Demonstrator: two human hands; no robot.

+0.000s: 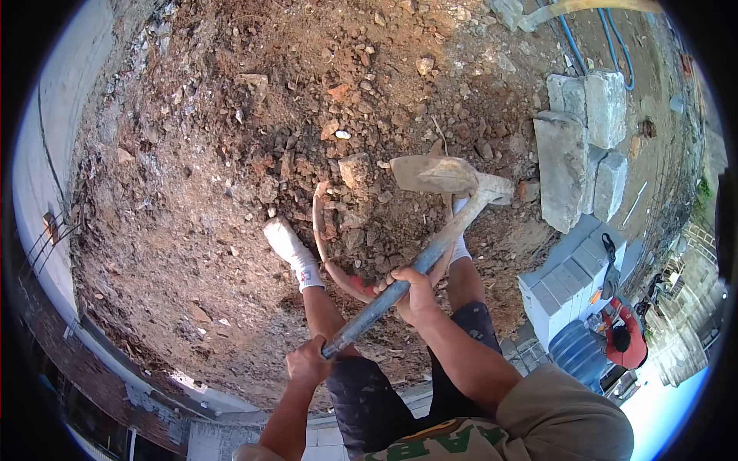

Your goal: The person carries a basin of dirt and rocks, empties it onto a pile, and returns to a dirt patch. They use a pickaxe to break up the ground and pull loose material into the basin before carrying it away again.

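Note:
Both of my hands are wrapped round the grey handle of a hoe (438, 250). My left hand (309, 361) grips its butt end, near my left knee. Higher up the shaft, my right hand (416, 295) is closed round it. The dirty, broad hoe blade (434, 174) points left above the soil, beyond my right foot. Between my feet lies a container with a curved, reddish-brown rim (318, 223), filled with rubble and partly hidden behind the handle. A whitish shoe (286, 240) covers my left foot; the right one is mostly hidden by the hoe.
Loose soil with stones (231, 177) spreads all around my feet. Concrete blocks (565, 169) are piled on the right, below a blue hose (615, 42). Nearer stand stacked grey blocks (565, 284), a blue water jug (578, 355) and a person in red (629, 342). A pale wall (58, 154) runs along the left.

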